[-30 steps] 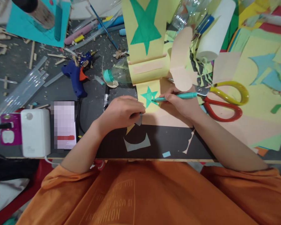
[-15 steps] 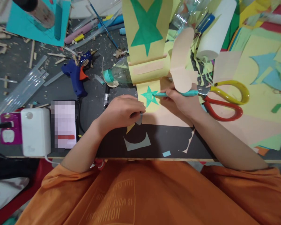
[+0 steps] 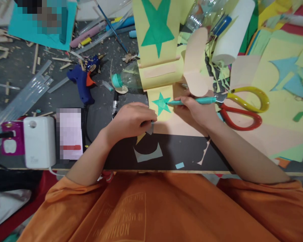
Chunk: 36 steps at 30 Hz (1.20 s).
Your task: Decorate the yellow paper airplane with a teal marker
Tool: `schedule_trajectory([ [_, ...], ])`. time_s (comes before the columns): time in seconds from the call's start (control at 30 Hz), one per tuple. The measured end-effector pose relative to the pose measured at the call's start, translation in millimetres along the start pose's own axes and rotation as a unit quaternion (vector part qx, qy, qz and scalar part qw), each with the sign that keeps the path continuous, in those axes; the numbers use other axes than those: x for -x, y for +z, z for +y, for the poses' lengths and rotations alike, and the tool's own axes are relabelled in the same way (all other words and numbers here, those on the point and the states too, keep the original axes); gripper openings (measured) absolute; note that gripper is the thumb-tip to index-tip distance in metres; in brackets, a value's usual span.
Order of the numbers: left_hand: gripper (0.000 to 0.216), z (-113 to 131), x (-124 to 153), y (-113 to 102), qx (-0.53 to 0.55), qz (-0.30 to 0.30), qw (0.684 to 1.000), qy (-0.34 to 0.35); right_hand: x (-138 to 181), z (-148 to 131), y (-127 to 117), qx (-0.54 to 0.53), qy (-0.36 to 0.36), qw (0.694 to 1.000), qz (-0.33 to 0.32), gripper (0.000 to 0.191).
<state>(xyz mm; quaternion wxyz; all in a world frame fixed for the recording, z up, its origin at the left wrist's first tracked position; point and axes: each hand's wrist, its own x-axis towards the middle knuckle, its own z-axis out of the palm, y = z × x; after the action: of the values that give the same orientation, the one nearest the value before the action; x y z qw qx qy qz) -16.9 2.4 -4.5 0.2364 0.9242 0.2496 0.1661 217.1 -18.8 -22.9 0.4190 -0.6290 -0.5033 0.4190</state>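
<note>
**Surface:** dark worktable (image 3: pixel 181 151), its near edge against my orange shirt (image 3: pixel 151 208). It is strewn with wood slivers and paper offcuts.
- Left part: blue glue gun (image 3: pixel 82 80); clear glue sticks (image 3: pixel 22 97); white plug block (image 3: pixel 39 141) at the near edge.
- Centre: clear bottle with a teal cap (image 3: pixel 126 79), lying on its side and partly under a yellow paper strip (image 3: pixel 151 80). The strip runs away from me and bears a large green star (image 3: pixel 156 27).
- Right part: scissors with yellow and red handles (image 3: pixel 242 107); white roll (image 3: pixel 232 33); overlapping yellow, peach and blue sheets.
- Near edge: grey paper scrap (image 3: pixel 147 154).

**Item in hand:** teal pen (image 3: pixel 194 101), lying nearly level, its tip on the right arm of a small teal star (image 3: pixel 161 103) on the strip's near end.

**Right hand** (image 3: pixel 197 111): fingers closed round the pen, heel resting on peach paper, forearm angled in from the right.

**Left hand** (image 3: pixel 131 121): knuckles up, fingers curled under, set just left of the small star. A bit of grey shows at the fingertips; I cannot tell whether it is pinched.
</note>
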Motion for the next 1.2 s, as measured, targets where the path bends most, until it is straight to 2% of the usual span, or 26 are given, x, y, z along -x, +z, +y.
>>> schedule_trajectory([
  [0.13, 0.027, 0.4, -0.1, -0.2, -0.003, -0.005, 1.0, -0.007, 1.8, -0.6, -1.2, -0.029, -0.017, 0.998, -0.047, 0.026],
  [0.27, 0.027, 0.2, -0.4, 0.0, -0.002, -0.003, 1.0, -0.006, 2.7, -1.3, -1.7, -0.011, -0.023, 0.999, -0.036, 0.025],
  [0.5, 0.027, 0.5, -0.1, -0.2, -0.005, -0.002, 1.0, -0.001, 1.8, 2.3, -2.7, -0.019, -0.036, 0.998, -0.052, 0.021],
  [0.63, 0.028, 2.3, -0.7, -2.0, -0.008, -0.009, 1.0, -0.007, 2.1, 1.7, -3.8, -0.033, -0.019, 0.996, -0.076, 0.02],
  [0.8, 0.029, 3.2, -1.6, -3.4, -0.009, -0.018, 1.0, -0.015, 5.6, -1.0, -6.2, -0.026, -0.061, 0.991, -0.114, 0.02],
  [0.93, 0.029, 2.9, -1.8, -3.4, -0.013, -0.031, 0.999, -0.021, 6.4, -2.4, -7.5, -0.009, -0.066, 0.989, -0.133, 0.016],
  [1.07, 0.029, 2.2, -0.6, -2.3, -0.018, -0.019, 1.0, -0.01, 5.3, -1.6, -8.3, -0.008, -0.069, 0.988, -0.138, 0.014],
  [1.2, 0.028, 0.7, 0.3, 0.4, -0.014, -0.005, 1.0, 0.001, 3.6, 1.3, -10.3, -0.027, -0.081, 0.991, -0.107, 0.019],
])
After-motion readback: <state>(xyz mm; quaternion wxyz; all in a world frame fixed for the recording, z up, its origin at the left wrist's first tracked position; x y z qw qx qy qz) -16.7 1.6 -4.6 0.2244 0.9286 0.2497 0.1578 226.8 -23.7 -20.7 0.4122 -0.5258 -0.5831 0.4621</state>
